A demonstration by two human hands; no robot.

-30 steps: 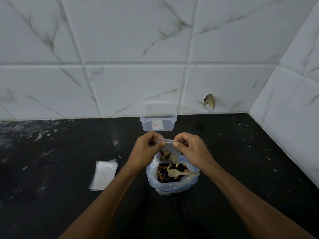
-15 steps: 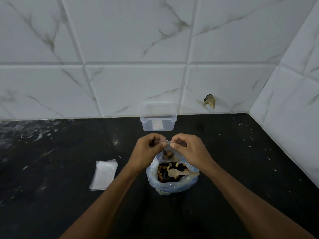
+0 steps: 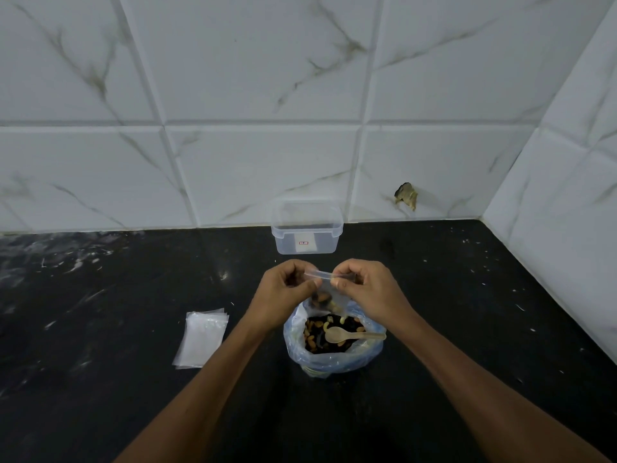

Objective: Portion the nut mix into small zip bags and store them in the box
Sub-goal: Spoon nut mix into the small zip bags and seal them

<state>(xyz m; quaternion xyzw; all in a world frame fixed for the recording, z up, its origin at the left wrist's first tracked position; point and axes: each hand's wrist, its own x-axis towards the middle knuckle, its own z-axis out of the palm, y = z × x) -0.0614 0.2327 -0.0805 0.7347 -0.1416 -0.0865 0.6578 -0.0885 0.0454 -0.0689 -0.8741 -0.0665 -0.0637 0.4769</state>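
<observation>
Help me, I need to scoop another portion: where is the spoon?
In the head view the wooden spoon lies on the nut mix inside the open blue bag, just below both hands, handle pointing right.

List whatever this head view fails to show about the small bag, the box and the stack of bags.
- Small clear zip bag, head view: whether its strip is sealed; the left hand and right hand pinch over both ends.
- Clear plastic box: the label print is too small to read.
- Stack of empty clear bags: the count; the layers overlap.
</observation>
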